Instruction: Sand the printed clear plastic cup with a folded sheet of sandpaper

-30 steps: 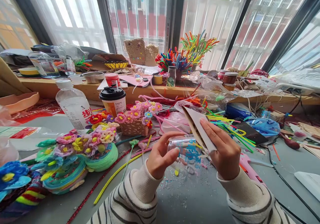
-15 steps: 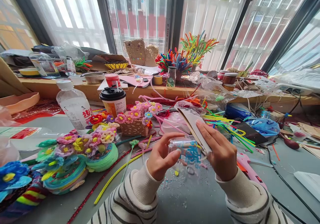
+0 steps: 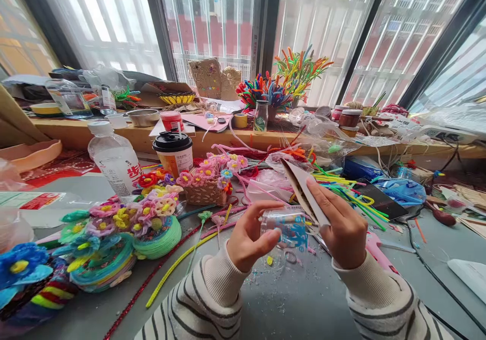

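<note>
My left hand (image 3: 252,236) is closed around one end of a clear plastic cup (image 3: 290,228) with blue printing, which lies tilted on its side above the table. In my right hand (image 3: 343,223) is a folded piece of cardboard (image 3: 304,185), pale on the outside and brown within, with the fingers flat along its outer face. The lower edge of the cardboard is right by the cup's right end; whether they touch I cannot tell. My right thumb is hidden behind the cardboard.
Pipe-cleaner flower pots (image 3: 157,236) stand at left, near a water bottle (image 3: 114,160) and a lidded paper cup (image 3: 173,155). A small flower basket (image 3: 205,190) is behind my left hand. Loose pipe cleaners (image 3: 357,198), a pink tool (image 3: 379,254) and a black cable (image 3: 421,249) lie at right.
Both hands, with the clear plastic cup and the cardboard, have shifted slightly to the right in view. Both grips look the same.
</note>
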{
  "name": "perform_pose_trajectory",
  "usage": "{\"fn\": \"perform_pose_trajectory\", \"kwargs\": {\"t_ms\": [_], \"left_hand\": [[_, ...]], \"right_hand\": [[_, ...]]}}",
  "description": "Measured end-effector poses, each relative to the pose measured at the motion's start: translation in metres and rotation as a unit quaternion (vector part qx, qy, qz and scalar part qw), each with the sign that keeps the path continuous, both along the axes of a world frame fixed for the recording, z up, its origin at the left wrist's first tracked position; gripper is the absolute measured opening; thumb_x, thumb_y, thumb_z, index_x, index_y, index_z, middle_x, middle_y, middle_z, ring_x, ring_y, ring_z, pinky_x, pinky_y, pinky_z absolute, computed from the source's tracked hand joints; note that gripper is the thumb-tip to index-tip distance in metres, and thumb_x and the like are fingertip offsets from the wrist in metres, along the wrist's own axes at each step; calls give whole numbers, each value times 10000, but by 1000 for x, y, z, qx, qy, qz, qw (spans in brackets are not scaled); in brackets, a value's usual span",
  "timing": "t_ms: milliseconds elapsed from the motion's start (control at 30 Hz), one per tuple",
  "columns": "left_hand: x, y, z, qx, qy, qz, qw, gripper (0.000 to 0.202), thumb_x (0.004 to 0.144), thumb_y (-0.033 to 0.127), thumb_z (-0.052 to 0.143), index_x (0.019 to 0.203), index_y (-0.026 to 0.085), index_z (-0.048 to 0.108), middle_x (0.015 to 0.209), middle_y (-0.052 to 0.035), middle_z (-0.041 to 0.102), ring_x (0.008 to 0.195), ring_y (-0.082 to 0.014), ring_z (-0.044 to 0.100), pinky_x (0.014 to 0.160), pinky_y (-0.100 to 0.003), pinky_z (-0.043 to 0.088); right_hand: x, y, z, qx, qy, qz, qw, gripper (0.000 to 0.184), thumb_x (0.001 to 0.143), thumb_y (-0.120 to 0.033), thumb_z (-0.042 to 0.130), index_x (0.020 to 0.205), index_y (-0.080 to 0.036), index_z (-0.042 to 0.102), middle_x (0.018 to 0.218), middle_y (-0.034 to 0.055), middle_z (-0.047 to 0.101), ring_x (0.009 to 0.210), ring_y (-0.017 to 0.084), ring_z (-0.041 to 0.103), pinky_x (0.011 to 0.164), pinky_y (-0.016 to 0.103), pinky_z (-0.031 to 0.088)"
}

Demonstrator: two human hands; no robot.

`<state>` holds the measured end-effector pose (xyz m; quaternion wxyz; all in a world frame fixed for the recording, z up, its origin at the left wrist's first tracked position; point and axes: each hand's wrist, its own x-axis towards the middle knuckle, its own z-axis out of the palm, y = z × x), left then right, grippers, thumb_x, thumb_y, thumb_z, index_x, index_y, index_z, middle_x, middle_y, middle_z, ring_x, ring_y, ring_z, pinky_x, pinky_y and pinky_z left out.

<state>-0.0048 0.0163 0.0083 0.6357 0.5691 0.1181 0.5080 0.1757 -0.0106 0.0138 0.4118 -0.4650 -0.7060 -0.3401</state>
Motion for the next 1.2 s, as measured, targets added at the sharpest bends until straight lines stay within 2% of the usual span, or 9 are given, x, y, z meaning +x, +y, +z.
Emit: {"fn": "perform_pose_trajectory", "kwargs": {"t_ms": [200,300,400,567,633,733,1000,1100,1200], "left_hand": [[0,0,3,6,-44,26,999,286,672,273,680,953,244,638,876,-28,640,691,-127,610,560,-201,532],[-1,1,2,2,-31,8,999,281,681,270,671,958,239,639,861,-29,650,699,-141,617,559,-214,537],[-3,1,0,18,-32,46,998,273,680,269,673,950,242,647,898,-20,658,770,-140,612,648,-212,532],[-3,0,2,-5,-8,16,1000,292,668,302,676,942,209,637,847,-43,655,667,-148,611,520,-219,525],[-2,-1,3,-5,-11,32,999,293,656,305,685,925,197,640,847,-48,652,676,-156,612,524,-224,528],[-1,-1,2,-9,-8,11,1000,295,657,287,686,938,213,632,828,-35,652,653,-148,609,512,-228,533],[-1,0,2,-6,-26,19,999,277,671,270,680,943,237,638,857,-25,633,668,-131,608,524,-210,545],[-1,1,3,1,-41,30,999,266,669,274,682,932,253,646,850,-19,631,665,-126,606,522,-208,547],[-2,1,2,5,-24,18,1000,272,666,272,682,935,259,646,841,-13,631,673,-133,611,511,-211,548]], "right_hand": [[-9,-6,3,-4,-11,86,996,508,793,-36,457,1284,-156,415,1209,90,560,1118,189,518,940,318,444],[-13,-7,1,-8,-10,65,998,506,789,-31,461,1279,-150,421,1186,92,576,1099,174,532,937,292,442],[-14,-7,1,-9,-14,93,996,493,797,-44,454,1280,-139,421,1205,99,561,1120,192,516,943,317,441],[-12,-7,1,-18,-12,72,997,514,787,-31,458,1286,-143,411,1202,97,564,1113,180,521,944,298,437],[-12,-7,1,-20,-16,81,996,510,794,-37,451,1291,-141,404,1207,97,560,1119,182,517,939,300,440],[-13,-7,1,-10,-18,54,998,520,790,-21,448,1290,-158,407,1185,86,577,1096,168,534,936,284,436],[-16,-8,1,-11,-17,48,999,525,789,-5,424,1293,-149,402,1184,91,578,1099,166,532,932,274,438],[-16,-8,1,-19,-17,77,997,504,803,-34,420,1296,-139,396,1198,99,566,1114,176,522,928,288,446],[-16,-8,2,-20,-22,53,998,522,797,-26,432,1300,-161,391,1185,85,577,1088,159,541,928,273,444]]}}
